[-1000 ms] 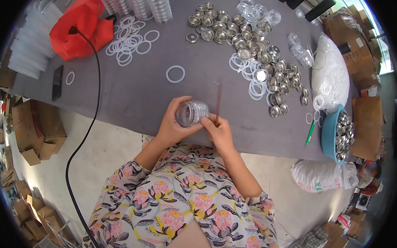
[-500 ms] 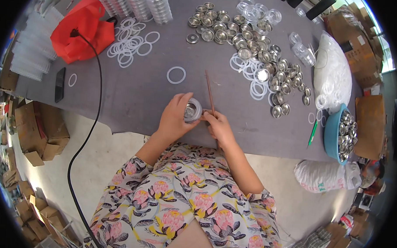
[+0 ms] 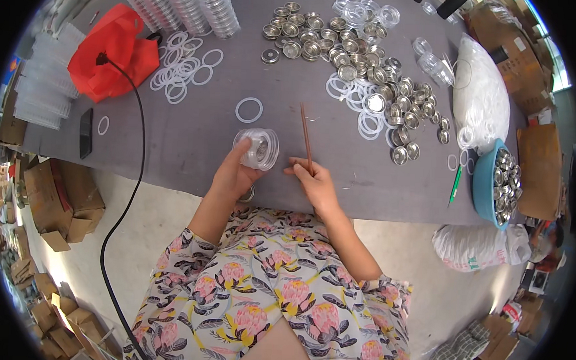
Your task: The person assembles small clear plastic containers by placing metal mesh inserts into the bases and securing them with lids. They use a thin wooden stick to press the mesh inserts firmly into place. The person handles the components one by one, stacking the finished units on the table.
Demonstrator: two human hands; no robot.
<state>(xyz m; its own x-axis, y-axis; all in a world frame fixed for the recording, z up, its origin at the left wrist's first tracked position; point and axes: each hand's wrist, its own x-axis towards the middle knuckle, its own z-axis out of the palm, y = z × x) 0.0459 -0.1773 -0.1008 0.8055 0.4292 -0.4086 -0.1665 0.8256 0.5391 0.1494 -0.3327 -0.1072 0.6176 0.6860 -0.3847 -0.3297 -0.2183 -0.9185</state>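
Note:
My left hand is closed round a clear round plastic cup, its thumb over the rim. Something silvery shows through the plastic. Beside that wrist, a round metal cap is partly hidden at the table's front edge. A little to the right, my right hand pinches a thin reddish-brown stick, which points away from me. The two hands are apart. Just beyond the cup, a single translucent ring lies flat on the grey table.
Metal caps spread across the far middle and right, with translucent rings beside them. More rings lie left, near a red bag with a black cable. Clear stacked cups stand behind. A blue basin holds caps.
My left hand has drawn left, away from the right hand, and turned the clear cup. The metal cap by the left wrist now shows. My right hand still grips the stick.

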